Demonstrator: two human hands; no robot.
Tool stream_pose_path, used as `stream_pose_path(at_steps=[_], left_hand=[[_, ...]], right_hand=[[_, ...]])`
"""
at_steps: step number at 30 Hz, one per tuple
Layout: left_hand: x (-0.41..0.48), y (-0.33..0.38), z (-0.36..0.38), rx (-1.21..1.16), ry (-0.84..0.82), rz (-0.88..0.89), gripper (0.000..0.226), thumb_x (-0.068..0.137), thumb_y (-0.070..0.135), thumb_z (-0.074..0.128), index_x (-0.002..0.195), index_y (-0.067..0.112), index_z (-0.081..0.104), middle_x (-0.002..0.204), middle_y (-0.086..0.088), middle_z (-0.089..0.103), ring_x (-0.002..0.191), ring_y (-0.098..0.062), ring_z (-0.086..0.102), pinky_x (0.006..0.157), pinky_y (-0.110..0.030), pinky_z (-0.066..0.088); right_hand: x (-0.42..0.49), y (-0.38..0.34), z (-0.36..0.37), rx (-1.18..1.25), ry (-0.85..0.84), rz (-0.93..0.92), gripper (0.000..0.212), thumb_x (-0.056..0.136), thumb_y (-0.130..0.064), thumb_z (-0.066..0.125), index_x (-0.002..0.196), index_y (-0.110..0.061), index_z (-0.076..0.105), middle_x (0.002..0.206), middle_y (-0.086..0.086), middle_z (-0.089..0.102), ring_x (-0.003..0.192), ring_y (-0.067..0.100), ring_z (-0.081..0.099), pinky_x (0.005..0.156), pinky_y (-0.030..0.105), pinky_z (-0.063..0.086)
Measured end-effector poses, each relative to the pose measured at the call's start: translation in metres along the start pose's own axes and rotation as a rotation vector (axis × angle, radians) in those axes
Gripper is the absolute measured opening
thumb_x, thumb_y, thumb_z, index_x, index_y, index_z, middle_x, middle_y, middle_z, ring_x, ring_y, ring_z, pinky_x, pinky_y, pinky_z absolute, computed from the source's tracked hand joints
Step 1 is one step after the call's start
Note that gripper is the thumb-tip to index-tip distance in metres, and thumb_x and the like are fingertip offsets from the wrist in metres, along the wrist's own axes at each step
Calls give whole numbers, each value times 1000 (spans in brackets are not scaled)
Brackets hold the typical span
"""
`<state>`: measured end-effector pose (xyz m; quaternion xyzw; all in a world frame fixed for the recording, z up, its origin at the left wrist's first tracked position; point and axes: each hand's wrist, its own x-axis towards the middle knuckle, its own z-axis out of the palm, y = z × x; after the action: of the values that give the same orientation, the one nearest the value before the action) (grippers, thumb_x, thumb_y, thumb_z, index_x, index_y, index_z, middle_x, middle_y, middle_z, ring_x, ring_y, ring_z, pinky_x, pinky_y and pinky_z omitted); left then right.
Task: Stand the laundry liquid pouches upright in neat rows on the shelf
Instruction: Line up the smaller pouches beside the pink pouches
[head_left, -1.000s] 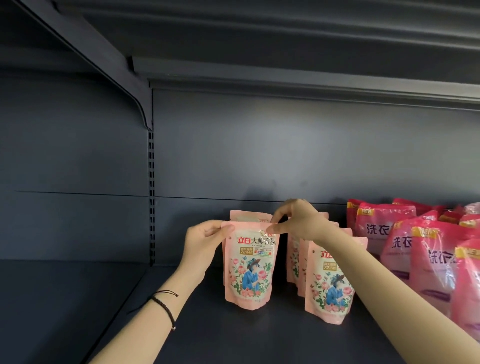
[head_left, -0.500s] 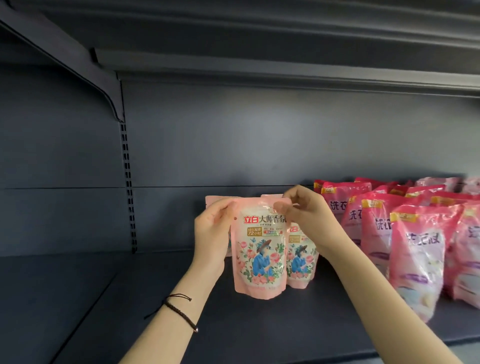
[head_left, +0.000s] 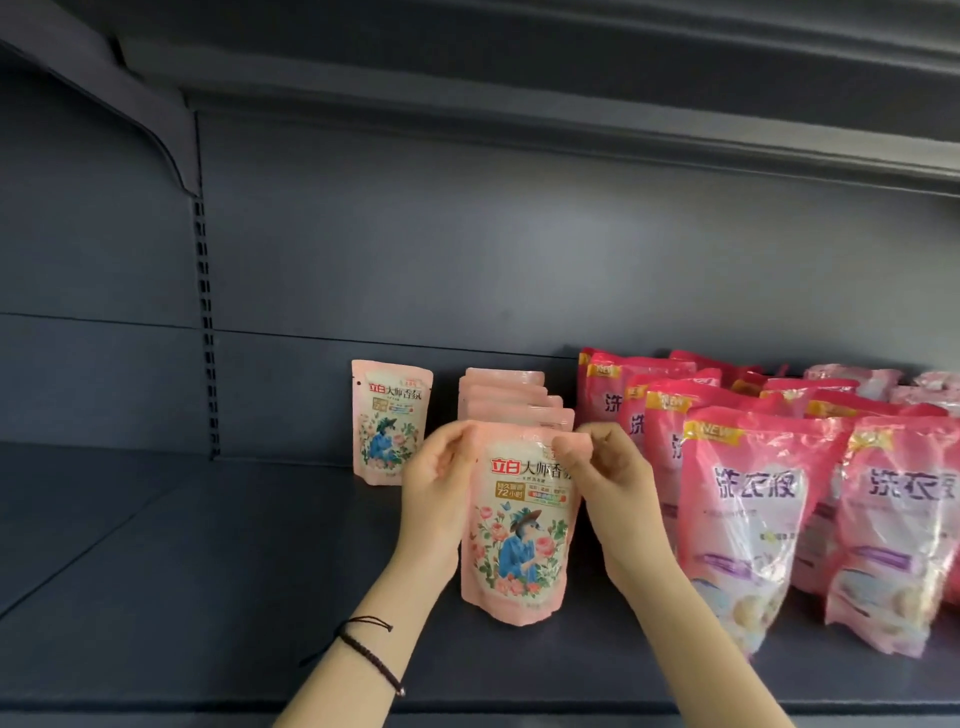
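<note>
A pale pink laundry pouch (head_left: 519, 530) with a flower picture stands upright on the dark shelf (head_left: 208, 597), at the front of a row. My left hand (head_left: 436, 483) pinches its top left corner and my right hand (head_left: 608, 478) pinches its top right corner. Behind it several more pale pink pouches (head_left: 511, 397) stand in a line toward the back wall. One single pale pink pouch (head_left: 388, 422) stands alone to the left, near the back.
Rows of larger bright pink bags (head_left: 748, 525) fill the shelf's right side, close to my right forearm. A slotted upright (head_left: 205, 322) and bracket (head_left: 150, 109) divide the back wall at left. Another shelf (head_left: 571, 114) hangs overhead.
Both hands carried the pouch from the left row rightward and forward, setting it at the front of the right row. One pouch now stands alone at left. The camera shifted right.
</note>
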<state>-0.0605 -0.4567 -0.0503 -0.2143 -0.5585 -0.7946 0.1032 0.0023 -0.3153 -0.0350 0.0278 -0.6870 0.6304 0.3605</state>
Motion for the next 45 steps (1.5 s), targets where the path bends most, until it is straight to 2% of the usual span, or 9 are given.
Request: stream_pose_path(at_steps=[6,11,16,22,25,33,36,40,45], left_hand=[[-22,1,-2,63,-61,64,25,93,31,55,116,40,58,107,36,63,104,14,58,74,-6,48],[-50,-17,-18,302,-206,-6,71,90,43,51,150,43,13,140,27,44,116,17,47,84,-7,46],[-65,-25,-27,415,-382,-37,90,92,30,57,140,59,-14,148,32,22,127,21,31,89,0,36],[-60,-30,-41,673,-519,12,120,86,19,69,125,65,-36,141,45,-11,119,38,4,82,14,18],[-50,-31,-39,768,-515,51,121,87,18,68,125,62,-38,149,34,-14,134,18,2,83,15,13],[-39,-40,-34,798,-515,58,121,87,13,67,128,59,-38,153,28,-11,129,23,10,85,14,17],[-39,-33,-39,828,-516,36,118,89,20,66,125,63,-37,150,30,-7,136,8,17,99,-4,26],[-31,5,-61,1079,-506,64,98,91,40,58,130,65,-29,156,24,3,137,-2,31,100,-22,37],[20,80,-89,1498,-483,333,58,94,45,50,144,49,21,147,15,40,125,-8,48,93,-31,47]], right_hand=[[-16,15,-1,19,-75,13,36,82,-41,63,116,-30,56,109,-3,69,102,10,66,79,28,56],[-39,29,-8,-103,-176,-109,88,87,-14,68,139,-59,13,142,-16,43,125,0,49,95,25,51],[-58,38,-9,-468,-334,-244,111,79,-17,77,141,-60,-5,151,-26,15,136,-13,22,107,13,34],[-63,39,-20,-858,-389,-297,125,72,-57,73,135,-51,-34,156,-21,-16,140,5,22,94,31,51],[-54,35,-22,-947,-375,-280,126,69,-62,71,129,-51,-39,157,-18,-9,139,8,27,89,33,53],[-41,39,-17,-986,-397,-237,121,71,-59,72,134,-46,-30,158,-9,0,133,12,36,82,28,54],[-46,32,-19,-1111,-342,-217,113,70,-64,69,146,-44,-12,151,-1,9,130,18,32,85,30,53],[-28,-16,-18,-1169,-146,-543,59,73,-47,75,123,-26,52,126,4,41,106,24,45,73,35,53],[33,-90,19,-1188,-325,-680,20,89,-36,60,103,-22,63,106,-2,53,97,20,52,66,31,44]])
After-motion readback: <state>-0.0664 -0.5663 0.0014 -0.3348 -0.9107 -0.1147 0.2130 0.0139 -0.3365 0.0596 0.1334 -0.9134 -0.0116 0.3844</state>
